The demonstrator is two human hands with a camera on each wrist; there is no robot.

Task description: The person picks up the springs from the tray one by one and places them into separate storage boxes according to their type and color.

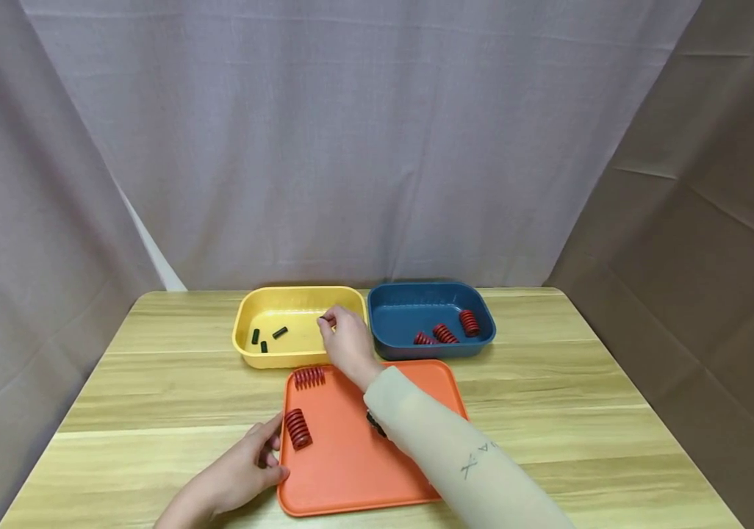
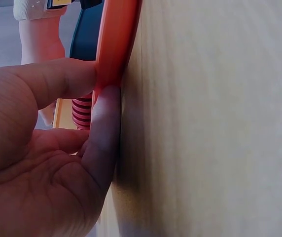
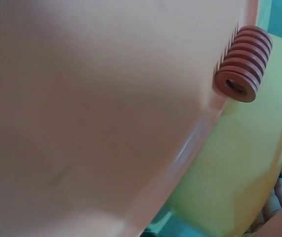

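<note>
My right hand [image 1: 349, 342] reaches over the yellow bin [image 1: 242, 356]. Thumb and fingertips pinch a small dark piece [image 1: 322, 318], mostly hidden; its dark end also shows in the right wrist view. Three short black cylinders [image 1: 280, 333] lie in the bin to the hand's left. My left hand [image 1: 238, 470] holds the left edge of the orange tray [image 1: 357, 485], thumb and fingers against the rim. Two red coil springs lie on the tray: one spring [image 1: 298, 429] beside the left hand, the other spring [image 1: 309, 377] at the far left corner.
A blue bin [image 1: 383, 345] stands right of the yellow one, with three red coil springs [image 1: 445, 333] in its right part. Both bins stand behind the tray on a wooden table [image 1: 562, 411]. Grey curtains [image 1: 324, 147] hang behind and at the sides. My right forearm crosses the tray.
</note>
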